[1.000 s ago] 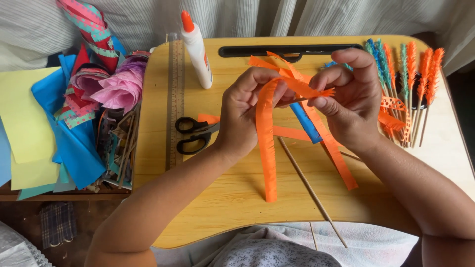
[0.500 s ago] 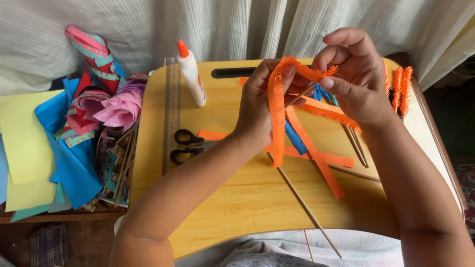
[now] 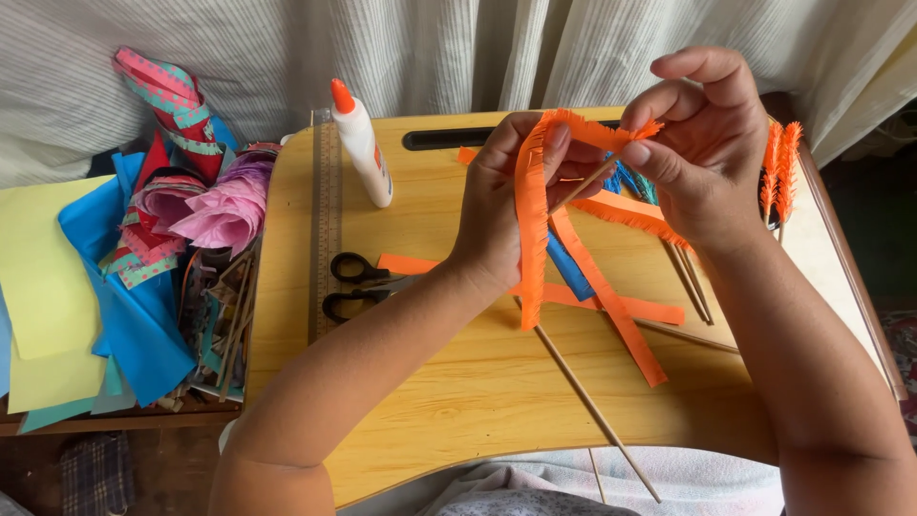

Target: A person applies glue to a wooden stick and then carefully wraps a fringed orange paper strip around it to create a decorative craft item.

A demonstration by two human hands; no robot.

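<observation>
Above wooden lap desk point(image 3: 458, 401), fringed orange strip point(image 3: 531, 229) drapes from both hands' grip.

Packaging and labels: one glue bottle showing, no signs or screens.
White glue bottle point(image 3: 364, 145) with an orange pointed cap is standing upright at the back of the yellow wooden lap desk point(image 3: 458, 382), just right of the ruler point(image 3: 327, 229); its pale label (print too small to make out) is facing the camera.

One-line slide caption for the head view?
Both hands, left and right, wind a fringed orange strip onto a thin stick above a wooden tray.
</observation>
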